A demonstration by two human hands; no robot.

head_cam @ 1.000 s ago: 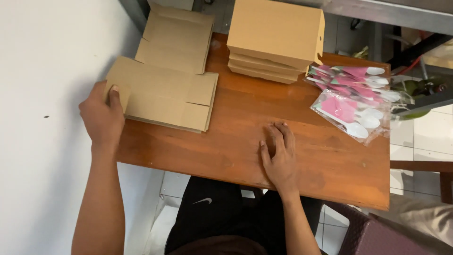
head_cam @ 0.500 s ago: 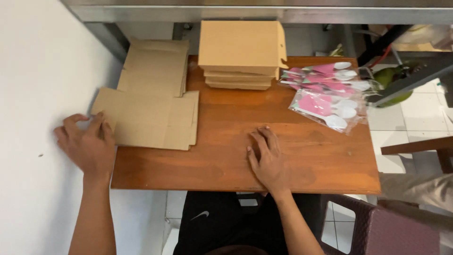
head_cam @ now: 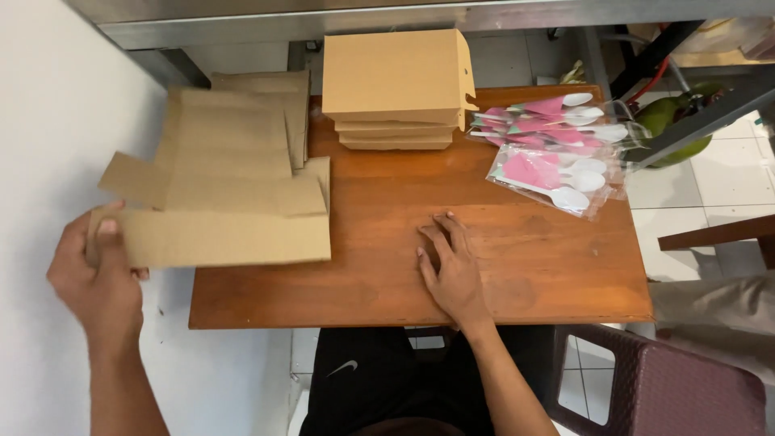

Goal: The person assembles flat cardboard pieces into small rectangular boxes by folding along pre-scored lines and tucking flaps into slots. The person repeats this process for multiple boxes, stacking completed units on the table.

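My left hand (head_cam: 95, 278) grips the left end of a flat, unfolded brown cardboard box blank (head_cam: 218, 218), lifted off the stack of flat blanks (head_cam: 242, 113) at the table's left side. Its flaps hang out over the table's left edge. My right hand (head_cam: 452, 266) lies flat, palm down, fingers apart, on the wooden table (head_cam: 533, 274) near the front edge, holding nothing. A stack of folded cardboard boxes (head_cam: 395, 85) stands at the back centre.
Clear packets of white plastic spoons with pink napkins (head_cam: 557, 149) lie at the back right. A white wall (head_cam: 56, 121) is close on the left. A dark plastic stool (head_cam: 670, 387) stands at the lower right, a metal shelf edge (head_cam: 404, 16) above the table.
My left hand has taken hold of the top cardboard blank and pulled it up and leftward off the stack. My right hand has stayed flat on the table.
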